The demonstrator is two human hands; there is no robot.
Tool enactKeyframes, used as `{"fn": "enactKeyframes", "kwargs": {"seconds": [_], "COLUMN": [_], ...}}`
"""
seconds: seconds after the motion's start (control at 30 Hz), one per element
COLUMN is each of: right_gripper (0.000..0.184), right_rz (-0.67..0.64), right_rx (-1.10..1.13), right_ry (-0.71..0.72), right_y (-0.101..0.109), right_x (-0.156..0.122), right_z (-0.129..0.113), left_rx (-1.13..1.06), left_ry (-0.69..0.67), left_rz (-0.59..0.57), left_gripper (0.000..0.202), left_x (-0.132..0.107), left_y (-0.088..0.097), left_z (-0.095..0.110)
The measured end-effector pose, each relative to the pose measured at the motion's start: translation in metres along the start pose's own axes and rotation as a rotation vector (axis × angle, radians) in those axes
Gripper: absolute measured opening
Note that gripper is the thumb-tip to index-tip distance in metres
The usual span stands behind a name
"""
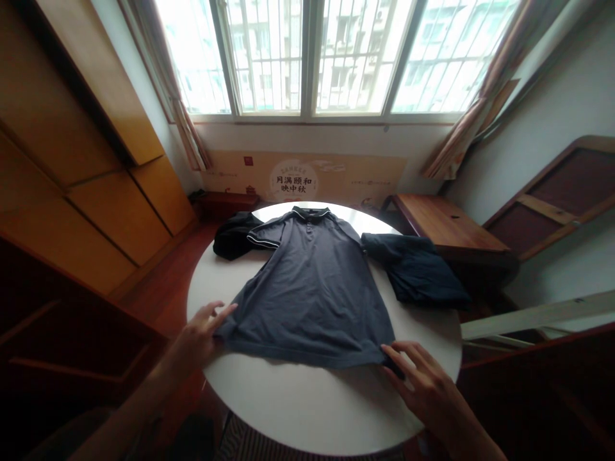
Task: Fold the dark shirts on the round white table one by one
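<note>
Left hand [195,342] and right hand [423,384] lie closest to the camera, well apart, one at each lower corner of a dark grey polo shirt [312,294]. Both hands are open with the fingers spread, and neither shows a clear pinch. The left hand's fingers [220,315] rest at the shirt's lower edge, while the right hand's fingertips [388,351] meet the hem near its corner. Whether either hand has cloth tucked beneath it is hidden.

The shirt lies flat and front up on a round white counter [307,410], with its hem toward the person and its collar [310,212] pointing away. Its body is spread out with no fold across it, showing only soft creases toward the hem. On the left hand's side, a sleeve with a striped cuff [263,238] reaches outward, while the opposite sleeve sits narrower against the shoulder.

Just beyond that striped cuff, a black garment [234,235] lies bunched on the counter. To the right of the shirt, a navy garment [413,269] lies in a folded heap, touching the shirt's side. Farther behind the collar, a barred window [307,57] lets in bright daylight.
</note>
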State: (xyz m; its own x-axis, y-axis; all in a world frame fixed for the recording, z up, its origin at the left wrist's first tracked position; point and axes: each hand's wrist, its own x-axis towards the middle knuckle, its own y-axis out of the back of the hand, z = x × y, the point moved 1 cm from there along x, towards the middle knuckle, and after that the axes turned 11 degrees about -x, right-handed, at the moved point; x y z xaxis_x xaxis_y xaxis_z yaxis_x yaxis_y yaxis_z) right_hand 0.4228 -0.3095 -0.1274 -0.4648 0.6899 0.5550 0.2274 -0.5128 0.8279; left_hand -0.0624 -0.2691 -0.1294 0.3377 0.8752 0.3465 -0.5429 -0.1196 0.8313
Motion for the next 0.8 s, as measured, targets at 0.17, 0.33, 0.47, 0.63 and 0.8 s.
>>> {"fn": "enactKeyframes", "kwargs": {"seconds": [0.17,0.33,0.47,0.63,0.8], "right_gripper": [0.032,0.035,0.031,0.030,0.034], "right_rz": [-0.009,-0.063,-0.043,-0.059,-0.116], "right_rx": [-0.056,-0.022,-0.027,-0.041,-0.127], "right_ry": [0.153,0.170,0.098,-0.085,-0.090], "right_y": [-0.005,-0.007,-0.008,-0.014,-0.016], "right_x": [0.008,0.017,0.012,0.007,0.011], "right_z": [-0.014,-0.013,-0.003,-0.002,0.002], "left_rx": [-0.035,-0.133,-0.153,-0.166,-0.187], "left_ry": [-0.166,0.182,0.318,0.290,0.298], "left_rz": [-0.071,0.194,0.203,0.034,0.072], "left_gripper": [0.034,0.035,0.034,0.004,0.008], "left_x": [0.002,0.004,0.000,-0.015,-0.017], "left_y": [0.000,0.015,0.021,0.003,-0.006], "left_z": [0.001,0.003,0.005,0.003,-0.002]}}
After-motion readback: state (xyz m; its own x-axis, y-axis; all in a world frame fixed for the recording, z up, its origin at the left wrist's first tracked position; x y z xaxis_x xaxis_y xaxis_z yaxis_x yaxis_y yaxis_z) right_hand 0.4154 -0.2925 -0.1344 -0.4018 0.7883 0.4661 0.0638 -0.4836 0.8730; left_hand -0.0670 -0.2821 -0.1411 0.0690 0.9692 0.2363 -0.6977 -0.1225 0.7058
